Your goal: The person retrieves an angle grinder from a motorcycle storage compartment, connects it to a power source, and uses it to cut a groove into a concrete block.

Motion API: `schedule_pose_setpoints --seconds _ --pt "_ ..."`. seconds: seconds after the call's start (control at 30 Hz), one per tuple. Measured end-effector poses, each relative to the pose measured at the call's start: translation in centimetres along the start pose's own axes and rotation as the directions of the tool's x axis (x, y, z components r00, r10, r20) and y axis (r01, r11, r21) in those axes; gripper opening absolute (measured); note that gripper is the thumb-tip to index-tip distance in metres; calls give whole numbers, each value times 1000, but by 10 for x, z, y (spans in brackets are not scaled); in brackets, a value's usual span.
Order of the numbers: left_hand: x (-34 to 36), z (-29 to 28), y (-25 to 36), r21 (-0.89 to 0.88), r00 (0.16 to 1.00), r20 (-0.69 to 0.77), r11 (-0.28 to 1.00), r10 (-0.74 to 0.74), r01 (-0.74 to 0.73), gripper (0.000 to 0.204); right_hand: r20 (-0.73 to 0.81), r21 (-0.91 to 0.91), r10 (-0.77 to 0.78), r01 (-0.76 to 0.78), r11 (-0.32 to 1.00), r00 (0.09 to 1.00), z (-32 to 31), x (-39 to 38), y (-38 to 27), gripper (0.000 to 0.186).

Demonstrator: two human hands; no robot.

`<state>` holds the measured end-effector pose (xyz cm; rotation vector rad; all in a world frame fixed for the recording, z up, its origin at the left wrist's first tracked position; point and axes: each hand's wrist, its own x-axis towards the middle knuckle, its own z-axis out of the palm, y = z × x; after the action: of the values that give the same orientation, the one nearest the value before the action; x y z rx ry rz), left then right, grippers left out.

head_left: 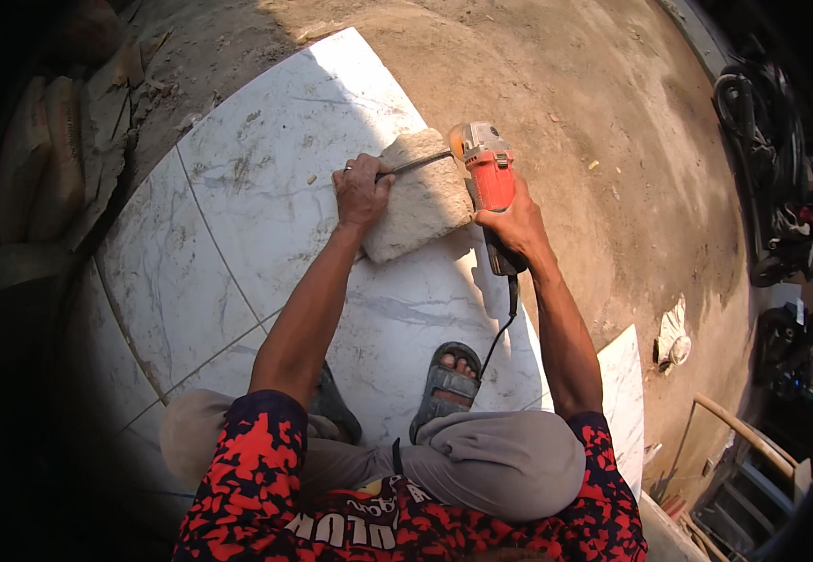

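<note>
Grinder (494,180) at right edge of block (417,214), broad ground (617,215) beyond.

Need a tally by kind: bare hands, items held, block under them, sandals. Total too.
Bare left hand and right hand: 2
Red-and-black angle grinder: 1
Thin dark metal-looking rod: 1
Rough beige stone-like block: 1
Dark grey strapped sandals: 2
Total: 7

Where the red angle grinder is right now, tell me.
In the head view, the red grinder is upper right of centre, in the right hand, just right of the stone block.
</note>
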<state>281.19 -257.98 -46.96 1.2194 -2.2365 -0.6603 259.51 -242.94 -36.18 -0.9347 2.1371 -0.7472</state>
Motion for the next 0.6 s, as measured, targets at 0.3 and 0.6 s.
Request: schedule_pose_setpoints --seconds 0.3,0.6 --pt "0 0 0 0 1000 -18 1000 11 -11 15 15 -7 0 0 1000 1000 1 1 0 92" --pt "-1 -1 -1 -2 1000 -17 1000 7 -7 14 5 -10 3 -3 1000 1000 1 2 1 88"
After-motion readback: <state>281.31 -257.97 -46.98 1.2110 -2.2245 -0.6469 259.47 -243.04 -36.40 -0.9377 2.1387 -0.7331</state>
